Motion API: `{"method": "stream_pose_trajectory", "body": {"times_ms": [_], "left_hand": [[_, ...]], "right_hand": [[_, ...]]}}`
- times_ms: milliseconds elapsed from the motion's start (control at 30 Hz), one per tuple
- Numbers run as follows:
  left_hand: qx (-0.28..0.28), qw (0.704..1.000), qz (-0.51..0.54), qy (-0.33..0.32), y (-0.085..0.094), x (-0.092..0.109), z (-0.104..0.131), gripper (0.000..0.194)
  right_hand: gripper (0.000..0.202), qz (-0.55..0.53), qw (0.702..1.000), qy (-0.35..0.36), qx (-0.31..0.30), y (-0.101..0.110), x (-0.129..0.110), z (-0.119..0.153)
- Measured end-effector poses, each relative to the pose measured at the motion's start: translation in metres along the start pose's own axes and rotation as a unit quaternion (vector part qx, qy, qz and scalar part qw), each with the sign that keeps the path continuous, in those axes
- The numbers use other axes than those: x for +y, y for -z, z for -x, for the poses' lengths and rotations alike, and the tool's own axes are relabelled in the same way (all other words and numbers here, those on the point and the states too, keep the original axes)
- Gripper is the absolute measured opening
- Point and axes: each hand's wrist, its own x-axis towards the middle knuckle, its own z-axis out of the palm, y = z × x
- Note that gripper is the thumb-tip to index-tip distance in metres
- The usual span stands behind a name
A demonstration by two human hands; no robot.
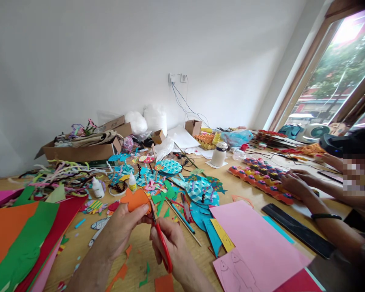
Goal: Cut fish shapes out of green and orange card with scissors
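My left hand (126, 225) pinches a piece of orange paper (135, 198) cut in a fish-like shape. In my right hand (170, 241) are red-handled scissors (163, 243), their blades up against the right edge of the orange paper. The part of the blades by my left fingertips is hidden. Below my hands, orange paper scraps (120, 275) and a green scrap (145, 275) lie on the wooden table. A grey paper fish (99, 224) rests beside my left wrist.
Coloured sheets (12, 247) lie at left, a pink sheet (255, 235) with drawn fish at right. Glue bottles (97, 188), pipe cleaners (63, 174) and blue paper fish (200, 190) spread behind. At right, another person's hands (298, 184) touch a painted egg tray (258, 180).
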Motion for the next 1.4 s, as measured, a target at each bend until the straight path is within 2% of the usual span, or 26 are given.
{"method": "stream_pose_trajectory", "body": {"times_ms": [300, 567, 1033, 1200, 1400], "left_hand": [[0.019, 1.0, -0.008, 0.015, -0.0031, 0.0041, 0.0012, 0.012], [0.006, 1.0, -0.025, 0.013, -0.0045, 0.0055, 0.0019, 0.012], [0.005, 0.999, -0.03, 0.012, -0.0039, 0.0038, 0.0036, 0.011], [-0.009, 1.0, -0.027, 0.004, -0.0019, 0.0022, 0.0027, 0.014], [0.016, 1.0, -0.016, 0.002, -0.0005, -0.0004, 0.0009, 0.014]], "right_hand": [[0.034, 0.06, 0.998, 0.018, 0.011, 0.0022, 0.0014, 0.0006], [0.036, 0.041, 0.999, -0.007, -0.001, 0.0017, -0.0024, 0.0026], [0.04, 0.074, 0.997, 0.013, 0.017, 0.0023, -0.0045, 0.0032], [0.042, 0.062, 0.998, 0.0, 0.011, 0.0022, -0.0019, 0.0027], [0.043, 0.009, 1.0, -0.01, -0.021, 0.003, -0.0004, 0.0029]]}}
